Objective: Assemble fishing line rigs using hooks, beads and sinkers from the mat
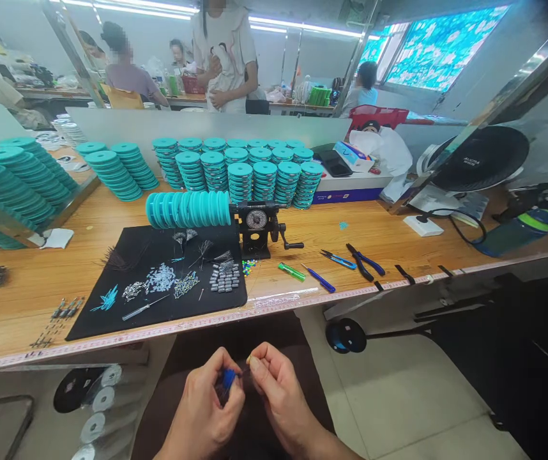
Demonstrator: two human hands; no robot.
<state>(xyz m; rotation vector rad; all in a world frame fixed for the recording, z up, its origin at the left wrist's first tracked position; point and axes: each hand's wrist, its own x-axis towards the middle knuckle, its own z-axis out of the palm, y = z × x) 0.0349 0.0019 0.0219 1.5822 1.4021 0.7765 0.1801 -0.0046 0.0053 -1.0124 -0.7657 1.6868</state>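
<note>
My left hand point(214, 399) is closed around a small blue object point(228, 378), most of it hidden by the fingers. Close beside it, my right hand point(278, 390) pinches a tiny yellowish piece point(249, 361) between thumb and forefinger; its kind is too small to tell. Both hands are held over the dark cloth on my lap point(264, 329), in front of the table edge. On the table, a black mat point(207, 303) carries small grey cylinders point(225, 276), pale clear bits point(161, 278), metal bits point(186, 285) and blue slivers point(106, 298).
Behind the mat stands a black hand-cranked winder point(255, 220) with a row of turquoise spools point(188, 209). Stacked turquoise spools point(240, 179) fill the back. Pliers point(365, 263), snips point(338, 259), a blue pen-like tool point(319, 279) and a green tube point(292, 272) lie right. People sit and stand beyond.
</note>
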